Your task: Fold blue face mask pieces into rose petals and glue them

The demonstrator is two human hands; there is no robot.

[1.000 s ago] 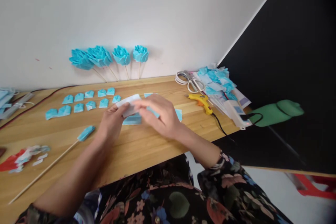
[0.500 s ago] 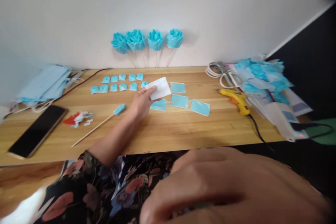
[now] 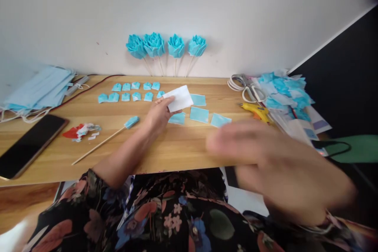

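pinching a white sheet point(image 3: 181, 98), the left hand point(image 3: 159, 115) could crease it by squeezing harder; blur hides how open the right hand point(image 3: 274, 161) is and any hold.

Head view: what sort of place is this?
Likely a craft corner at home or in a small workshop: a wooden table with a yellow glue gun, scissors and blue flowers on sticks.

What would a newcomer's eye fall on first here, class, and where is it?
Probably the four blue flowers, up against the pale wall at the back of the wooden table. Next, the right hand, large and blurred in the right foreground. Then the white sheet in the left hand, near the picture's middle.
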